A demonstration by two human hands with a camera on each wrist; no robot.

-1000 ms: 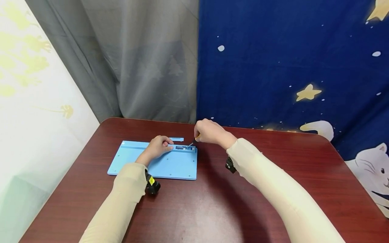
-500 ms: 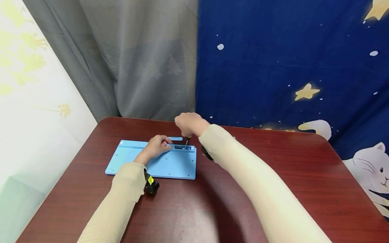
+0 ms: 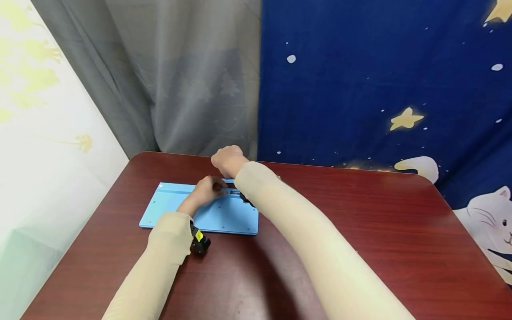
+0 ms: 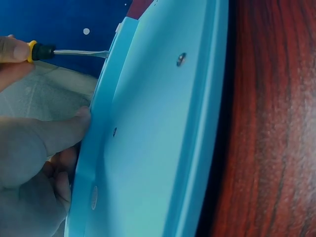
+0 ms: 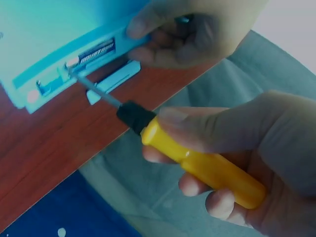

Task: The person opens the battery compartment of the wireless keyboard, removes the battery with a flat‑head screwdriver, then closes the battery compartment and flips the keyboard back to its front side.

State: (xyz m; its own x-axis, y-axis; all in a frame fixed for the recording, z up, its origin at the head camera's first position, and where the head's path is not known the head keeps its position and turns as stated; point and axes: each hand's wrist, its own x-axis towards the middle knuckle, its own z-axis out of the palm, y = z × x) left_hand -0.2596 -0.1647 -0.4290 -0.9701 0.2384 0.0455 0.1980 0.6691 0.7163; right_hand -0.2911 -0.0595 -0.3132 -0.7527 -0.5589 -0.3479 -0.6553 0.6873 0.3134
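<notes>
A light blue keyboard (image 3: 230, 218) lies underside up on the table, its raised ridge along the far side. In that ridge an open battery compartment shows in the right wrist view, with a dark, white-striped battery (image 5: 101, 49) inside. My left hand (image 3: 205, 193) grips the ridge beside the compartment, thumb against it and other fingers curled at the far edge. My right hand (image 3: 229, 161) holds a screwdriver (image 5: 210, 173) with a yellow handle and black collar. The screwdriver's metal tip reaches into the compartment at the battery's end; in the head view my right hand and sleeve hide it.
The small blue battery cover (image 5: 116, 81) lies on the reddish-brown table (image 3: 360, 213) just beyond the keyboard's far edge. Grey and dark blue curtains (image 3: 340, 89) hang right behind the table. A black wrist camera (image 3: 200, 242) sits on my left wrist near the keyboard's front edge.
My right hand has swung left and up over the keyboard's far edge, bringing the screwdriver from a low slant to a steeper angle and then across. My left hand has stayed in place.
</notes>
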